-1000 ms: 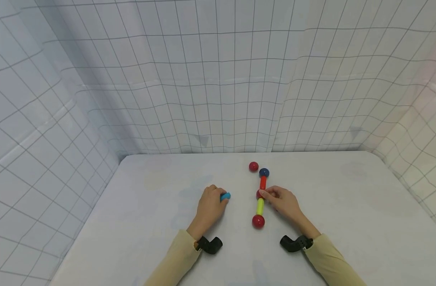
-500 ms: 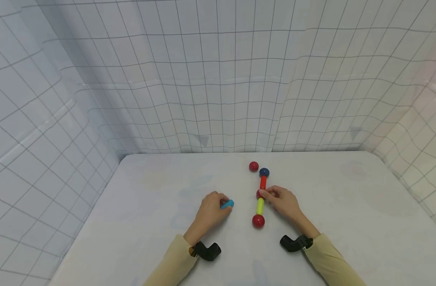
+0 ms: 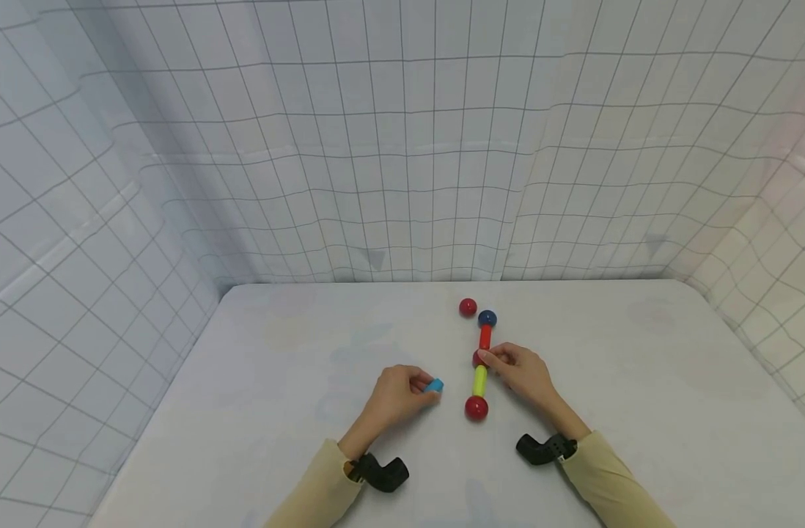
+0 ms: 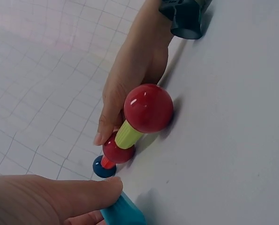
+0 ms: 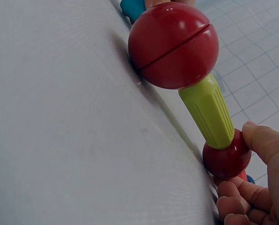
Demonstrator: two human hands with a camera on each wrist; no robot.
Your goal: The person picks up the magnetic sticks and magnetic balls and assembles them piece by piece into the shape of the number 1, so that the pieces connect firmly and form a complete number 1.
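Observation:
My right hand (image 3: 523, 372) pinches the middle red ball (image 5: 227, 157) of a straight chain on the table. Nearer me in that chain come a yellow-green ribbed rod (image 5: 207, 112) and a larger-looking red end ball (image 5: 174, 46). Away from me a red rod (image 3: 484, 337) leads to a dark blue ball (image 3: 487, 318). To the chain's left, my left hand (image 3: 400, 400) holds a short light-blue rod (image 4: 123, 211) between thumb and fingers. One end of this rod sticks out towards the chain, apart from it; the fingers hide the rest.
A loose red ball (image 3: 468, 307) lies just left of the blue ball, near the far edge of the white table (image 3: 297, 315). White grid-lined cloth (image 3: 389, 183) hangs behind the table and at both sides. Each wrist wears a black camera mount (image 3: 384, 473).
My left hand has moved to the right and nearer me, carrying the light-blue rod closer to the near part of the chain. The right hand and the chain have stayed in place.

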